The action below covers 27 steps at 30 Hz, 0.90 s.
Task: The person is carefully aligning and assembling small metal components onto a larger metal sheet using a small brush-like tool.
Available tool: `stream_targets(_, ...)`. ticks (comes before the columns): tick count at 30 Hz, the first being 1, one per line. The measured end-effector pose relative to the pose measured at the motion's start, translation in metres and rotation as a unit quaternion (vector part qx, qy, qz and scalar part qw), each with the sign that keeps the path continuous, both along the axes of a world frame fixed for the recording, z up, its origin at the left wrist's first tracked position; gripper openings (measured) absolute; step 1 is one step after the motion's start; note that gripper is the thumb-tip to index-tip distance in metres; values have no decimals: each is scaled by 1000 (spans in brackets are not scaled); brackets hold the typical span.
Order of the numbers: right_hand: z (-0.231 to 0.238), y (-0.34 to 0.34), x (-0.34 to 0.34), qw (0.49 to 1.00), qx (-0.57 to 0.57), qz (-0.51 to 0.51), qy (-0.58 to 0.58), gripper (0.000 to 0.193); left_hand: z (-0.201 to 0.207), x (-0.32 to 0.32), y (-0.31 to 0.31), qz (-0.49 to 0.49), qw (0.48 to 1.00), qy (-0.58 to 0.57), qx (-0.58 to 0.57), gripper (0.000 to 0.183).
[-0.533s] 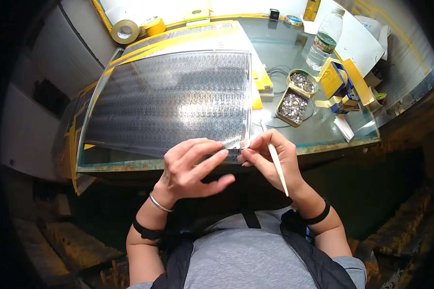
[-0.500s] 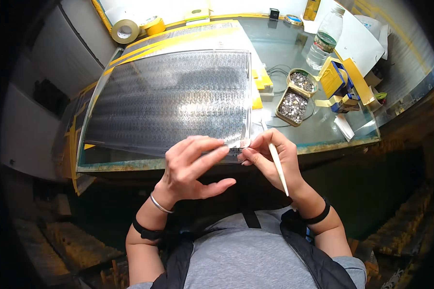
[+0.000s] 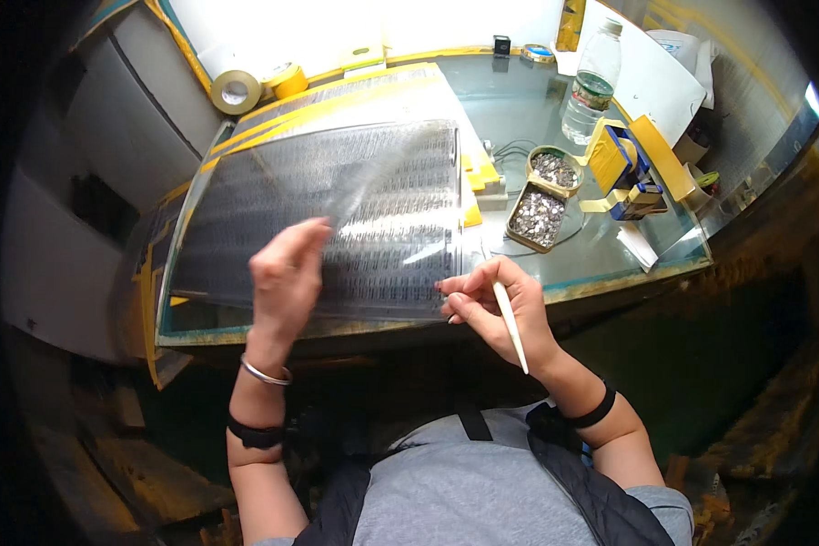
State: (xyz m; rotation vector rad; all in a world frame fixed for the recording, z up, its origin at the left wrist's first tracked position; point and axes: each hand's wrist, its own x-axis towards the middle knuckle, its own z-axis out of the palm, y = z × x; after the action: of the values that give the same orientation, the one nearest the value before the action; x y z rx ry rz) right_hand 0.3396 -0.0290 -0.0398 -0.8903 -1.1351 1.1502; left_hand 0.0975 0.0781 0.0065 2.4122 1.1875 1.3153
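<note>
My left hand (image 3: 285,280) is raised over the left middle of a dark, glossy sheet (image 3: 273,200) covered with rows of small repeated marks. Its fingers are pinched on one end of a clear strip of film (image 3: 373,177), which is smeared by motion and slants up to the right. At the sheet's near right corner is my right hand (image 3: 514,314). A slim off-white tapered stick (image 3: 511,329) is held in it, pointed end toward me. The thumb and forefinger of that hand are close together by the sheet's edge; whether they pinch anything else is too small to tell.
Right of the sheet, two small tins (image 3: 535,217) hold shiny flakes. Beyond them stand a clear plastic bottle (image 3: 593,86) and a blue tape dispenser (image 3: 632,173) with yellow tape. Tape rolls (image 3: 236,92) sit at the back left. The glass tabletop's front edge (image 3: 601,282) runs before me.
My left hand has moved from the near right corner up and leftward, and a clear film strip now trails from it. My right hand stays near the corner with the stick.
</note>
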Motion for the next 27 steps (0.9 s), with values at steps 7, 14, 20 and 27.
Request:
stream_targets(7, 10, 14, -14, 1000, -4, 3, 1, 26, 51, -20, 3, 73, 978, -105, 162, 18)
stream_targets(14, 18, 36, -21, 987, -38, -37, -154, 23, 61, -46, -5, 74, 944, -284, 151, 24)
stream_targets(20, -6, 57, -20, 992, 12, -112, -54, 28, 137, -105, -49, 180, 827, -338, 411, 38)
stream_targets(27, -5, 62, -14, 992, 32, -91, 81, 23, 154, -136, -108, 300, 685, -74, 659, 30)
